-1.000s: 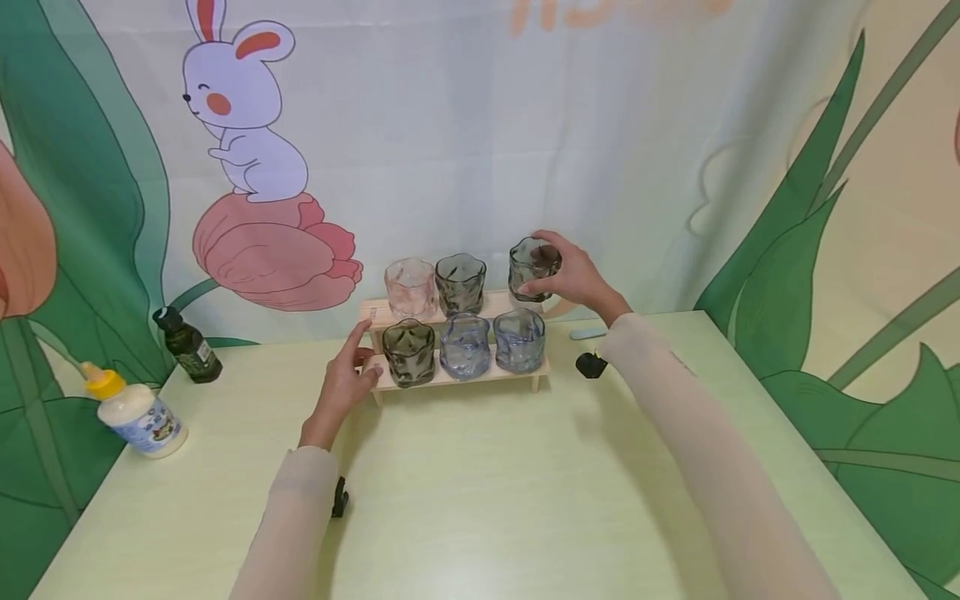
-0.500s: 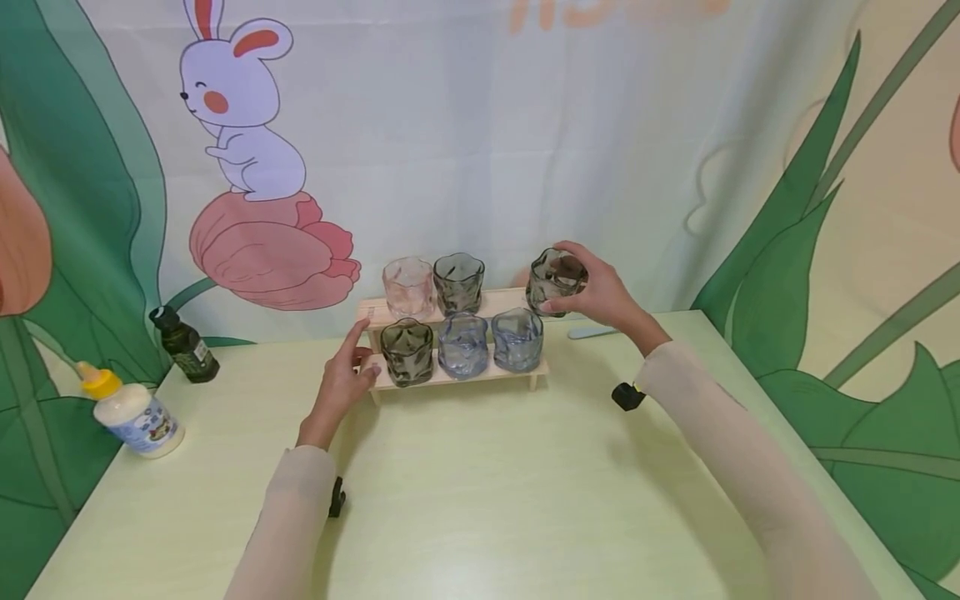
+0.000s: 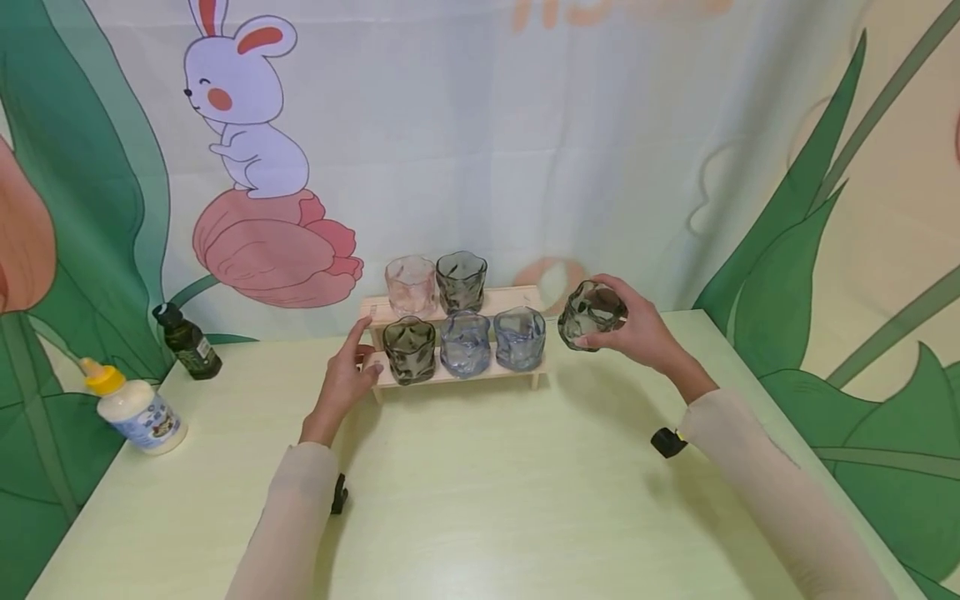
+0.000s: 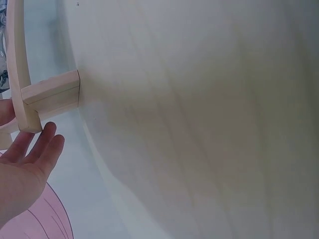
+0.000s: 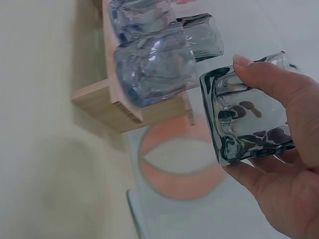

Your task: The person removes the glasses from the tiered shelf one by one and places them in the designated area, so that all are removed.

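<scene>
Grey glass [image 3: 592, 314] is held in the right hand [image 3: 637, 333] grip, fingers curled round it — lifted above the table [image 3: 480, 500], just right of the wooden rack [image 3: 517, 293]. Left hand [image 3: 343, 385] — fingers relaxed, rested against the rack's left end.

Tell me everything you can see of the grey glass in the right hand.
The grey glass is a smoky, see-through tumbler with a wavy, crumpled-looking wall and an uneven rim. It looks empty. The right hand grips it round the side, fingers curled on the wall, holding it tilted in the air above the table, just right of the wooden rack and apart from it.
</scene>
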The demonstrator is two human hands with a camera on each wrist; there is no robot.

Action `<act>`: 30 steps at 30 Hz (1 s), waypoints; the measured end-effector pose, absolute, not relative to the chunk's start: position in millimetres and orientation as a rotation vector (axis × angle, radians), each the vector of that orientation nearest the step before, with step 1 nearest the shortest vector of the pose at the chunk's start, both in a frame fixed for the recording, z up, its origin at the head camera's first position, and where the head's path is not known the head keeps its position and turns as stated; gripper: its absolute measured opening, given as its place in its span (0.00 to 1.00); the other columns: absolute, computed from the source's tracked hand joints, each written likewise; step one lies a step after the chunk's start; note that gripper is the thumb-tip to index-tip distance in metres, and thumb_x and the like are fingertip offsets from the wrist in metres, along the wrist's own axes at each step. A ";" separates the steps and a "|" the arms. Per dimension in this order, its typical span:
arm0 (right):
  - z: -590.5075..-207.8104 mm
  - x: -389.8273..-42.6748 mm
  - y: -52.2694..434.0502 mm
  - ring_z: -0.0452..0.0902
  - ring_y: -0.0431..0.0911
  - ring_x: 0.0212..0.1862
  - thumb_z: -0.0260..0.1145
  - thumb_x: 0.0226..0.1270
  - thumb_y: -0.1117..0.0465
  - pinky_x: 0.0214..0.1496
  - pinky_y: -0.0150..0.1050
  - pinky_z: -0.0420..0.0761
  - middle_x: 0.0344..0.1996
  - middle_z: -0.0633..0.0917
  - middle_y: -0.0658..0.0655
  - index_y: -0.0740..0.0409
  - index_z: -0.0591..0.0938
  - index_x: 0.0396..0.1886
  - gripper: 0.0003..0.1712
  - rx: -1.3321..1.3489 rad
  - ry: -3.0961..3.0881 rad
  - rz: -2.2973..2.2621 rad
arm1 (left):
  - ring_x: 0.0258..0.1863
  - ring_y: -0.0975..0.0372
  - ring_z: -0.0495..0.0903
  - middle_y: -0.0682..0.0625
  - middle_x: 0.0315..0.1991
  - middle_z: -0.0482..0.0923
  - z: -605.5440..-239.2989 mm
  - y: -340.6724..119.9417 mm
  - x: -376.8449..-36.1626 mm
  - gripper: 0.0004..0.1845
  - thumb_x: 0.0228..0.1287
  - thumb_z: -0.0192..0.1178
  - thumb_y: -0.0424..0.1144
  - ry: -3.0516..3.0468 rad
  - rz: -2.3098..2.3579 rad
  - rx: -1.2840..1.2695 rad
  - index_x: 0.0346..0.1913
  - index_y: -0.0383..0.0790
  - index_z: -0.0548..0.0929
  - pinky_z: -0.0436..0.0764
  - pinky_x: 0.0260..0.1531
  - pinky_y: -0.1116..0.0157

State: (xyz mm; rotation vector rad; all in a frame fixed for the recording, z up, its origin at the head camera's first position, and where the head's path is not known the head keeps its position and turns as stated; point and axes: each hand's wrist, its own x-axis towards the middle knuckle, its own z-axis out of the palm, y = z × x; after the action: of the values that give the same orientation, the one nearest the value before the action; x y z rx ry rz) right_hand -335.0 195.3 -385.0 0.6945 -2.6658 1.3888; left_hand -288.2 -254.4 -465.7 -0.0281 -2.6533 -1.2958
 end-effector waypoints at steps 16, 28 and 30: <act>-431.3 -305.3 209.2 0.74 0.57 0.60 0.83 0.48 0.55 0.44 0.38 0.78 0.64 0.77 0.62 0.48 0.65 0.74 0.54 0.685 -2.746 1.354 | 0.62 0.36 0.75 0.30 0.59 0.76 -465.5 -253.7 -286.9 0.44 0.66 0.58 0.25 -2.658 -1.284 -0.015 0.79 0.54 0.52 0.75 0.58 0.42; -461.5 -294.8 213.3 0.75 0.60 0.61 0.84 0.45 0.55 0.50 0.45 0.78 0.62 0.78 0.64 0.48 0.67 0.73 0.54 0.711 -2.795 1.305 | 0.63 0.36 0.74 0.30 0.59 0.76 -464.1 -251.7 -287.0 0.44 0.67 0.58 0.25 -2.666 -1.297 -0.009 0.79 0.54 0.51 0.75 0.58 0.42; -466.5 -294.7 213.9 0.73 0.61 0.64 0.84 0.45 0.54 0.57 0.54 0.76 0.63 0.78 0.64 0.49 0.66 0.73 0.55 0.715 -2.813 1.287 | 0.63 0.36 0.74 0.30 0.59 0.76 -464.0 -251.5 -287.0 0.44 0.67 0.58 0.25 -2.665 -1.301 -0.012 0.79 0.54 0.51 0.75 0.58 0.42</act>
State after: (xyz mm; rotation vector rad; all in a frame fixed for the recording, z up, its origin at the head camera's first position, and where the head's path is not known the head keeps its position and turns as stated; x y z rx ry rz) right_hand -294.7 213.9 -466.5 0.7152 -2.8130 1.2870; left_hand -287.0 -251.5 -464.0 -0.0120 -2.6654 -1.3012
